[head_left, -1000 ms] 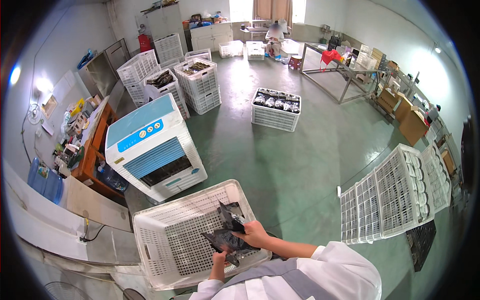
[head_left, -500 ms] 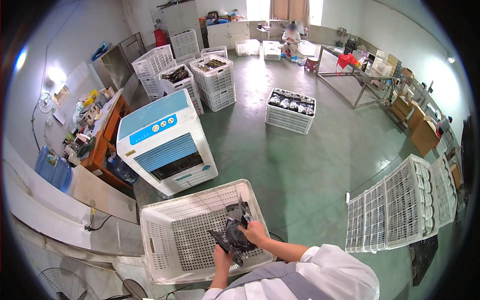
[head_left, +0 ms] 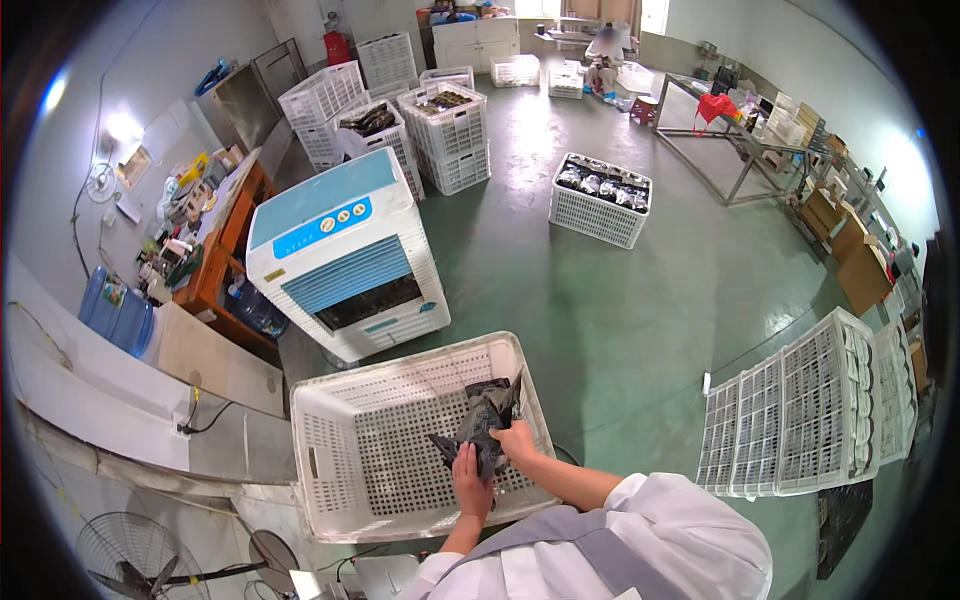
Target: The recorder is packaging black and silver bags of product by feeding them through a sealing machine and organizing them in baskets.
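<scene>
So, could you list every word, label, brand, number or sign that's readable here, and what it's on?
None can be read reliably:
Blue panel on the air cooler: pale marks, too small.
Yellowish label on the cooler's front: too small.
Cardboard box at right: any print is too blurred.
Black plastic packaging: no legible lettering.

Left fingers (head_left: 466,459) lie against a black bag (head_left: 483,422); right fingers (head_left: 513,434) grip it; a white crate (head_left: 330,455) sits beneath.

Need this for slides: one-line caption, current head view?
Left hand against, right hand gripping, black plastic over a white crate, air cooler beyond.
</scene>
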The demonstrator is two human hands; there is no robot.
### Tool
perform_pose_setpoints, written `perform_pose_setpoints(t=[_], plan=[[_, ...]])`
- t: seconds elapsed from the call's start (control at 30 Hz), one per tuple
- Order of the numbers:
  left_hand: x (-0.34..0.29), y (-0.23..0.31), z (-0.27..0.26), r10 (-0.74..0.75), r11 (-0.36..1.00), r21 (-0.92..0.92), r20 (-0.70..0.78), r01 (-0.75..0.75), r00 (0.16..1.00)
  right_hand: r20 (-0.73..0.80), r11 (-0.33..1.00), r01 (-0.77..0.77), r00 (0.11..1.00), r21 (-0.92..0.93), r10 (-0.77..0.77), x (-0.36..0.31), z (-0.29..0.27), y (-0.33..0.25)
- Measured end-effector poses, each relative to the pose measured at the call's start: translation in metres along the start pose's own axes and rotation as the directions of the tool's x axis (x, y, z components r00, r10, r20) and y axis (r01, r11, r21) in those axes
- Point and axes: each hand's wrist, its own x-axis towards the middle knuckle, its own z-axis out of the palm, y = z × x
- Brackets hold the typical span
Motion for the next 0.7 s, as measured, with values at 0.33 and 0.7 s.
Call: perform_pose_setpoints(t=[0.33, 0.7], plan=[[0.022, -0.012, -0.012, 0.087, 0.983, -0.138, -0.213, -0.119, 0.973, 0.113, 0.957, -0.146, 0.986, 0.252, 0.121, -0.024, -0.007, -0.031], [0.008, 0.01, -0.01, -0.012, 0.972, -0.232, -0.211, -0.038, 0.977, 0.176, 0.982, -0.157, 0.975, 0.108, 0.137, -0.024, -0.03, -0.001]])
